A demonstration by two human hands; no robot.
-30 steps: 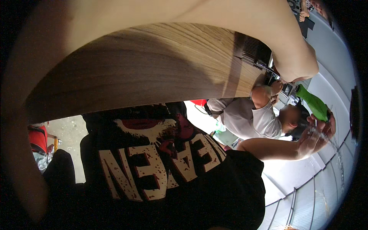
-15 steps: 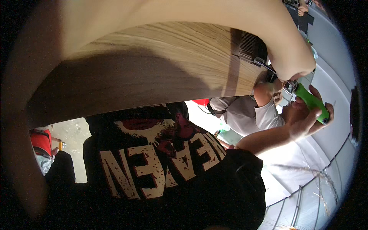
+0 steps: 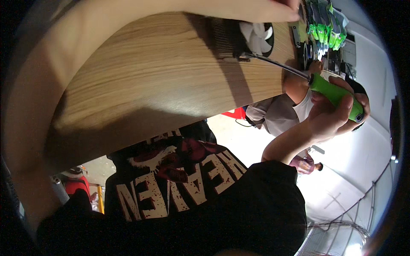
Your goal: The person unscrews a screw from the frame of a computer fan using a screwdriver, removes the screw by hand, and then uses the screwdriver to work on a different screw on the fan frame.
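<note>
My right hand point(image 3: 331, 113) is wrapped round the green handle of a screwdriver point(image 3: 335, 96). The metal shaft slants left and down to the table, its tip at the near edge of a black finned heatsink point(image 3: 224, 40). Beside the fins sits a fan with white blades point(image 3: 256, 36), partly covered by my left forearm. That arm arcs over the table from the left, and my left hand point(image 3: 284, 10) is beyond the fan at the top edge. The picture cuts it off, so its grip is hidden.
Wood-grain table point(image 3: 149, 81) spans the middle, its near edge in front of my black shirt. A person in a light shirt point(image 3: 275, 115) is close on the right. Several green-and-black packages point(image 3: 326, 27) are at the upper right. Something red point(image 3: 77, 185) shows below the table at left.
My left hand has moved off the screwdriver shaft, up and left beyond the fan. The view has shifted, bringing the fan and shaft into sight. My right hand still grips the screwdriver.
</note>
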